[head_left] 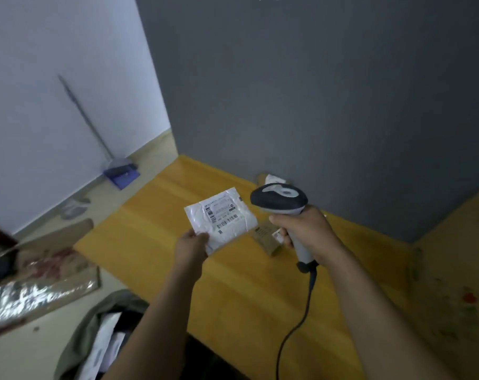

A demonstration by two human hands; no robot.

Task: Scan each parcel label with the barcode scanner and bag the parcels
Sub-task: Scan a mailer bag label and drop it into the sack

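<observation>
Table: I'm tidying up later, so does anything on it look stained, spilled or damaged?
Yes: red and green splotches spot the right-hand tabletop, like dried paint or a spill. They stand out against the plain yellow surface.

Two arms show, and both are bare skin right down to the fingers. The left arm (156, 325) is long and thin and ends in the left grip (191, 244), over the left half of the yellow worktop (246, 297). The right arm (369, 325) looks thicker and ends in the right grip (306, 229), over the middle of the worktop. The fingernails are too blurry to make out.
</observation>
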